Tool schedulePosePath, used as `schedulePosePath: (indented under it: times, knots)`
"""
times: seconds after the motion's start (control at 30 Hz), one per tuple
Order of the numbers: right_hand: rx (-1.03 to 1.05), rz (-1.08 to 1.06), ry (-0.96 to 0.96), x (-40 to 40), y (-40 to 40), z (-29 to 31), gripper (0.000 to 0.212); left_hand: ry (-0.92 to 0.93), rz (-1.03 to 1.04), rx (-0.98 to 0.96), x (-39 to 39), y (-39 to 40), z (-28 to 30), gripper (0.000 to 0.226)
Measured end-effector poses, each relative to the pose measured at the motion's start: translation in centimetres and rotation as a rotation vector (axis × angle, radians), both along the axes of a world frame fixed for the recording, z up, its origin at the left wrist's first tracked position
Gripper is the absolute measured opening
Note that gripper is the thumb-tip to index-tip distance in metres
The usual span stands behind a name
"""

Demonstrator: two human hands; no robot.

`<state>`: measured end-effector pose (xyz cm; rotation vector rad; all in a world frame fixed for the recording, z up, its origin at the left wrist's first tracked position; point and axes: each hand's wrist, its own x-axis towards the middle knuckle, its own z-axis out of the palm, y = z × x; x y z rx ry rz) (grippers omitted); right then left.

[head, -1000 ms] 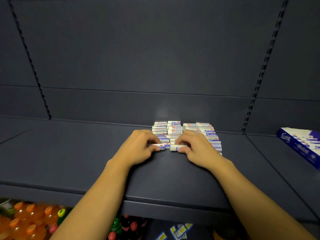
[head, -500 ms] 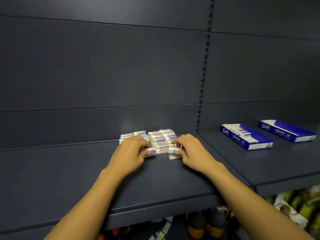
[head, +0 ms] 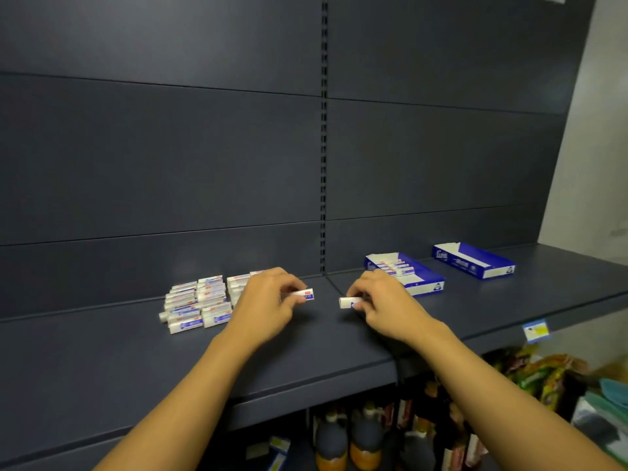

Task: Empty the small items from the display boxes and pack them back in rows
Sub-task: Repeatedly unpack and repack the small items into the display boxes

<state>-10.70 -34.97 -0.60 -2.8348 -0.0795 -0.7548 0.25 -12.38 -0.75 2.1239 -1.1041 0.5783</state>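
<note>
Dark shelf [head: 102, 362]: both hands had lifted off the pile [head: 197, 302], left hand [head: 268, 302] and right hand [head: 380, 302] each pinching one small pack and carrying it toward the part-filled box [head: 421, 278], so repacking had resumed.

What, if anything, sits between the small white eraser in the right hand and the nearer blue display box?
Nothing visible. The right hand pinches a small white eraser just left of the nearer blue cardboard display box, with only bare dark shelf there. The hand itself overlaps the box's near-left corner.
</note>
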Motion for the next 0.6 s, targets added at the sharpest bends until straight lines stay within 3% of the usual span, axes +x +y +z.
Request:
schedulePosePath:
  times: [0.6]
  knots:
    - [0.013,0.047,0.078,-9.7,-14.0,0.1,0.015,0.077,0.059,0.018,-11.0,-15.4,-1.0,0.012]
